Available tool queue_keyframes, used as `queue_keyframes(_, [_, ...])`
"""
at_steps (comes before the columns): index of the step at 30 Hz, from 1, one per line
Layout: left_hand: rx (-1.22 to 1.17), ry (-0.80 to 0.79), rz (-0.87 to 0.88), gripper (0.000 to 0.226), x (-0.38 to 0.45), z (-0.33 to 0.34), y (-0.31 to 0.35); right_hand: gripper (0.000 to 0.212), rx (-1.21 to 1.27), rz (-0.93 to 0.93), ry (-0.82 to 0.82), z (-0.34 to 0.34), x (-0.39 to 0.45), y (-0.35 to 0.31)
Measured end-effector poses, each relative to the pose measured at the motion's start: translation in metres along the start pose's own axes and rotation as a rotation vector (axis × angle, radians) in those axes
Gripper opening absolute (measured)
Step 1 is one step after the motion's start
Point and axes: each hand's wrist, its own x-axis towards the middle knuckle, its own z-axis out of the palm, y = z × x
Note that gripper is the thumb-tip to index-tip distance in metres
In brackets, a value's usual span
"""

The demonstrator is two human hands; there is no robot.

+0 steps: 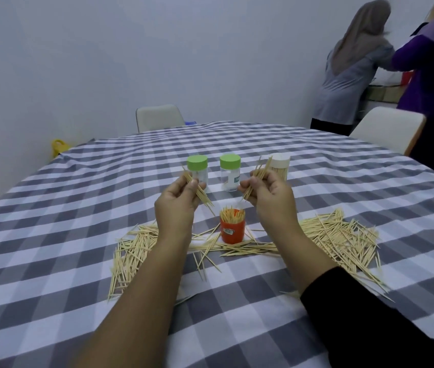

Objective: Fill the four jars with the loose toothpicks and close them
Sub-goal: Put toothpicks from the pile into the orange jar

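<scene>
Above the checked surface (237, 301) our left hand (177, 201) and right hand (269, 195) each pinch a toothpick bundle. At six o'clock of them stands the open red jar (232, 231), loose toothpicks (340, 240) around it; three capped jars (230, 172) at twelve.

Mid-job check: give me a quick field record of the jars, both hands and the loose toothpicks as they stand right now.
left hand: holds a bundle of toothpicks
right hand: holds a bundle of toothpicks
red jar: open, upright, toothpicks standing in it, between the hands
green-lidded jars: two, lids on, look nearly empty
white-lidded jar: lid on, looks full of toothpicks
loose toothpicks: piles lie left and right of the red jar on the checked tablecloth
</scene>
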Motion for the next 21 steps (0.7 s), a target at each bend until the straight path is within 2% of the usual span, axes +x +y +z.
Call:
queue_keyframes(3, [-0.061, -0.010, -0.024, 0.016, 0.000, 0.001, -0.006, 0.021, -0.023, -0.015, -0.003, 0.000, 0.000, 0.009])
queue_keyframes(7, [-0.085, -0.047, -0.036, 0.018, 0.001, 0.004, -0.009, 0.020, -0.087, -0.003, -0.066, 0.000, 0.001, 0.013])
queue_keyframes(12, [-0.038, -0.079, 0.012, 0.031, -0.003, 0.009, -0.009, 0.018, -0.156, -0.014, -0.090, 0.001, -0.004, 0.017])
queue_keyframes(16, [0.016, -0.093, 0.058, 0.028, -0.003, 0.010, -0.006, 0.014, -0.162, -0.011, -0.083, 0.001, -0.004, 0.020])
queue_keyframes(21, [0.099, -0.132, 0.006, 0.023, -0.006, 0.011, -0.015, 0.013, -0.144, 0.011, -0.099, 0.002, -0.004, 0.025])
